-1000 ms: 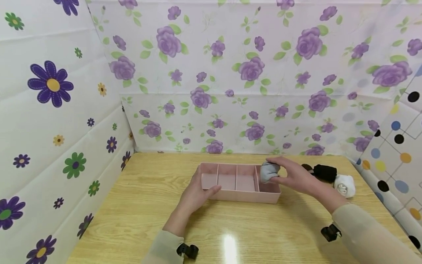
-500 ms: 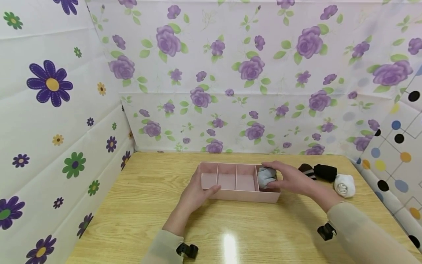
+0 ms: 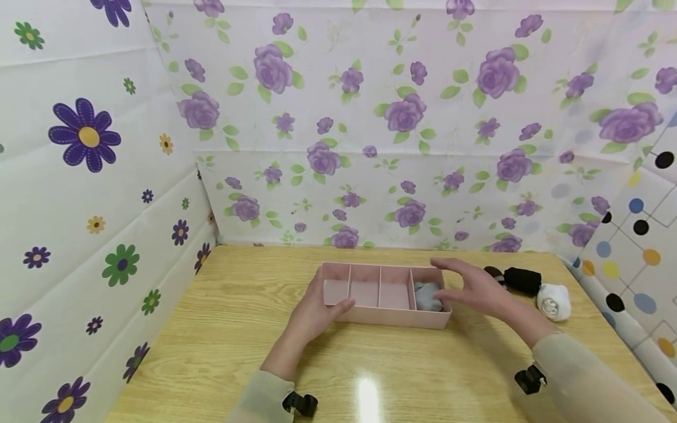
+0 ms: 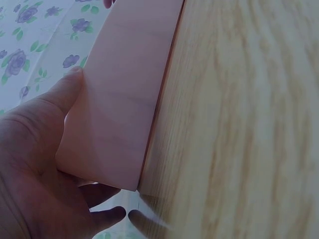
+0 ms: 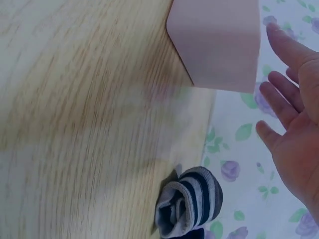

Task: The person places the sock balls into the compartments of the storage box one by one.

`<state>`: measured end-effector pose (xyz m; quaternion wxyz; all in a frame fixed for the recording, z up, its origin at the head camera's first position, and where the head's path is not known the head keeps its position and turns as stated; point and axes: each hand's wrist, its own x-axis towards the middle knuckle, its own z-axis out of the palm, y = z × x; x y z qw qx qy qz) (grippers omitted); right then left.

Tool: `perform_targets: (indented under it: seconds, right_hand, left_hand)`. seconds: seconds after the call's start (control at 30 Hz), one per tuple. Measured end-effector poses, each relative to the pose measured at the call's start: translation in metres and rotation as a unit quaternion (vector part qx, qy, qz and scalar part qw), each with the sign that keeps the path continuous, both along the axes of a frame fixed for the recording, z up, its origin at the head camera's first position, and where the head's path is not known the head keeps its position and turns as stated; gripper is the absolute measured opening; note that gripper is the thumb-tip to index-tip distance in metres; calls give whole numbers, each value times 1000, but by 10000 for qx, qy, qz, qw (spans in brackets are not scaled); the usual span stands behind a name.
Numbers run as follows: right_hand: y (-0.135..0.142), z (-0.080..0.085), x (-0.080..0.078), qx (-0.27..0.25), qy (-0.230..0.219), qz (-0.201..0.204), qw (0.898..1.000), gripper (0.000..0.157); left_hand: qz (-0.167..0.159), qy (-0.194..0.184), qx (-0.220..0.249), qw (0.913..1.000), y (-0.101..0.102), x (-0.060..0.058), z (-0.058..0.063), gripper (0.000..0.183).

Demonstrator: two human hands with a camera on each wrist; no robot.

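A pink box (image 3: 391, 317) with a row of compartments stands on the table. A rolled grey sock (image 3: 427, 296) lies in its rightmost compartment; the other compartments show bare floors. My left hand (image 3: 312, 311) grips the box's left end, thumb over the front rim. In the left wrist view that hand (image 4: 35, 149) wraps the end of the box, some fingers partly hidden behind it. Over the right end hovers my right hand (image 3: 478, 289), fingers spread and holding nothing. The right wrist view shows this hand (image 5: 299, 119) beside the box's end wall (image 5: 219, 55), thumb and fingers apart.
Right of the box lie a dark striped rolled sock (image 3: 495, 275), a black rolled sock (image 3: 522, 281) and a white rolled sock (image 3: 553, 301). Stripes show clearly on the rolled sock (image 5: 197, 199) in the right wrist view. Flowered sheets (image 3: 370, 194) hang behind the wooden table (image 3: 233, 329).
My right hand lowered the grey sock into the rightmost compartment and let go. Its fingers have spread and risen slightly to the right. The left hand stays on the box.
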<state>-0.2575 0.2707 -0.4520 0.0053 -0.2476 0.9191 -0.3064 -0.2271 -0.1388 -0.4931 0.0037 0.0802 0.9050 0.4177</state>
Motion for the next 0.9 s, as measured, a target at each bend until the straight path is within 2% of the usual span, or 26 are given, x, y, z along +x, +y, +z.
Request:
perform_targets:
  seconds: [0.23, 0.57, 0.9]
  right_hand:
    - [13, 7, 3, 156, 203, -459, 9986, 82]
    - [41, 10, 9, 336, 292, -877, 9951, 88]
    - [64, 12, 7, 312, 184, -1035, 9940, 95]
  left_hand:
    - [6, 33, -24, 10000, 1, -1, -1, 118]
    - [-52, 112, 59, 9999, 0, 3, -2, 117]
    - [-11, 189, 95, 9998, 0, 5, 0, 116]
